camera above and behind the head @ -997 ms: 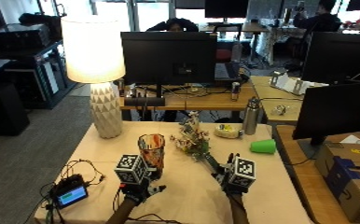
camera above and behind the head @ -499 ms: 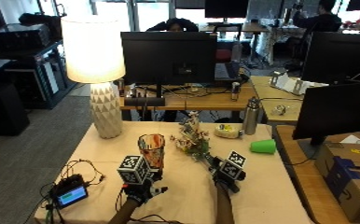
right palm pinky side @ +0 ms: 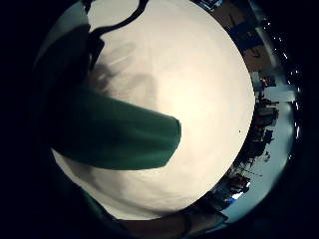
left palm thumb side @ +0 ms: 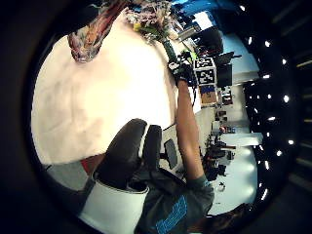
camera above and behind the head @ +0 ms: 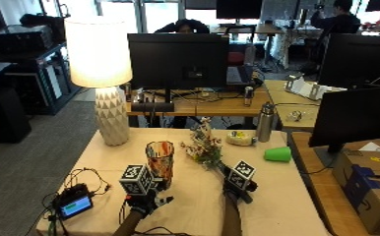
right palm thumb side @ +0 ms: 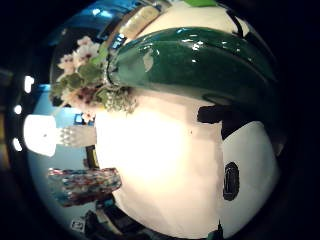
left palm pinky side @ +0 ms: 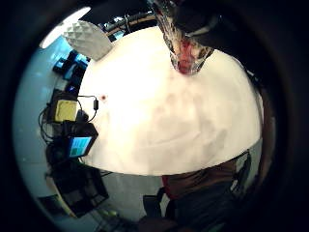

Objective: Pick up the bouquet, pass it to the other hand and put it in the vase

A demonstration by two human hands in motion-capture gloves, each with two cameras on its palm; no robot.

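Presently: bouquet in the right hand, handover not yet made

Inspection runs from the lamp (camera above and behind the head: 99,73) rightward. Right of the lamp and nearer the person stands the vase (camera above and behind the head: 160,163), upright on the table (camera above and behind the head: 275,196). The left hand (camera above and behind the head: 145,199) sits just in front of the vase, palm down; the left thumb-side palm view shows its gloved fingers (left palm thumb side: 127,151) relaxed and holding nothing. Further right of the lamp, beyond the vase, the bouquet (camera above and behind the head: 204,147) leans with its blooms up and away from the person. Its green stem wrap runs down into the right hand (camera above and behind the head: 237,183), which is closed round it, forearm reaching up from the table's near edge.

Judgement: the step in hand is lifting the bouquet clear for the pass. It would be done well by raising the stems off the table, swinging them toward the vase side, and leaving bare wrap for the left hand to take before the right lets go. The blooms pass near the vase rim; a knock there could tip it.
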